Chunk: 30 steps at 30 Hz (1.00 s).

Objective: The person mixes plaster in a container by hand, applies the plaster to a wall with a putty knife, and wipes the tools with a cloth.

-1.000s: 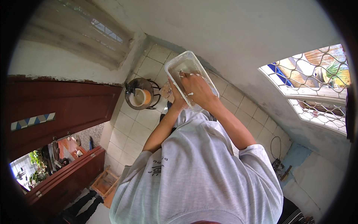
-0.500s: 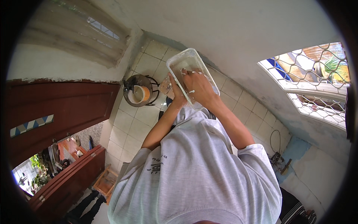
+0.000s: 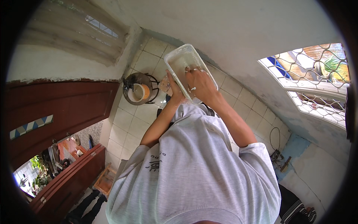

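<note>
A clear rectangular plastic tub (image 3: 179, 59), smeared with whitish residue, is tilted in front of my body. My left hand (image 3: 176, 89) grips its left side, the thumb lying along the wall. Beside that hand juts a flat pinkish-brown piece (image 3: 164, 85) with pale specks; what it is and how it is held, I cannot tell. Inside the tub is my right hand (image 3: 201, 85), with its fingers bent down toward the bottom. White paste dots its fingers and knuckles. Its fingertips are partly hidden, and anything they hold cannot be made out.
On the left, a round dark stool (image 3: 151, 101) carries an orange-and-white bucket (image 3: 140, 92) and a black plastic bag (image 3: 128, 81). A red-brown door (image 3: 63, 108) stands farther left. To the right is a grilled window (image 3: 309, 71); a cable (image 3: 275, 138) lies below it on the tiled floor.
The tub and both hands have shifted slightly up and to the left in view. My right hand remains inside the tub, its fingers slightly moved.
</note>
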### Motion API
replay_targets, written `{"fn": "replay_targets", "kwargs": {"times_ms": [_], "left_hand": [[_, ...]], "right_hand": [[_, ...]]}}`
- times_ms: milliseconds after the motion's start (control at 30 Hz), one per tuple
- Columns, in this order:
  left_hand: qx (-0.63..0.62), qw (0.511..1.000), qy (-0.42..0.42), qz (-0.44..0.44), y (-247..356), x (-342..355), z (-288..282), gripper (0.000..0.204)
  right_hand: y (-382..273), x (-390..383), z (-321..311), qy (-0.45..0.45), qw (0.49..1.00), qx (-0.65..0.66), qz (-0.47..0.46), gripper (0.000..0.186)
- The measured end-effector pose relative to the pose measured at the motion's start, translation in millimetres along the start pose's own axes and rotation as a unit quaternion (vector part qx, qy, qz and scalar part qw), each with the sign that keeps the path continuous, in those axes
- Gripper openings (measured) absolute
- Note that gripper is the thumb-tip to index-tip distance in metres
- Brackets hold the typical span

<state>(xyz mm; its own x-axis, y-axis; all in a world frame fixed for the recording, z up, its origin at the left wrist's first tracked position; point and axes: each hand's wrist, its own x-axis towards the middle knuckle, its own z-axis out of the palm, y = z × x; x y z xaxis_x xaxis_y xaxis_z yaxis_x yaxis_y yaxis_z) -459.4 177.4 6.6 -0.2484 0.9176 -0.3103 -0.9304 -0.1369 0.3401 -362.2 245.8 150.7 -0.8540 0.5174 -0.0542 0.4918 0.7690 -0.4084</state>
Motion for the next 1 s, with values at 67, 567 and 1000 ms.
{"fn": "replay_targets", "kwargs": {"times_ms": [67, 567, 1000], "left_hand": [[-0.007, 0.999, 0.002, -0.046, 4.8, -3.8, 3.8, 0.089], [0.06, 0.997, 0.053, -0.015, 8.4, -10.8, 38.1, 0.09], [0.006, 0.999, -0.007, -0.045, 2.9, -3.3, 6.5, 0.087]], "right_hand": [[5.3, -1.8, 8.3, 0.028, 0.999, -0.003, -0.026, 0.035], [8.0, 12.0, 4.5, 0.013, 0.999, 0.014, -0.032, 0.033], [11.8, 11.4, -1.9, 0.036, 0.992, 0.096, -0.068, 0.019]]}}
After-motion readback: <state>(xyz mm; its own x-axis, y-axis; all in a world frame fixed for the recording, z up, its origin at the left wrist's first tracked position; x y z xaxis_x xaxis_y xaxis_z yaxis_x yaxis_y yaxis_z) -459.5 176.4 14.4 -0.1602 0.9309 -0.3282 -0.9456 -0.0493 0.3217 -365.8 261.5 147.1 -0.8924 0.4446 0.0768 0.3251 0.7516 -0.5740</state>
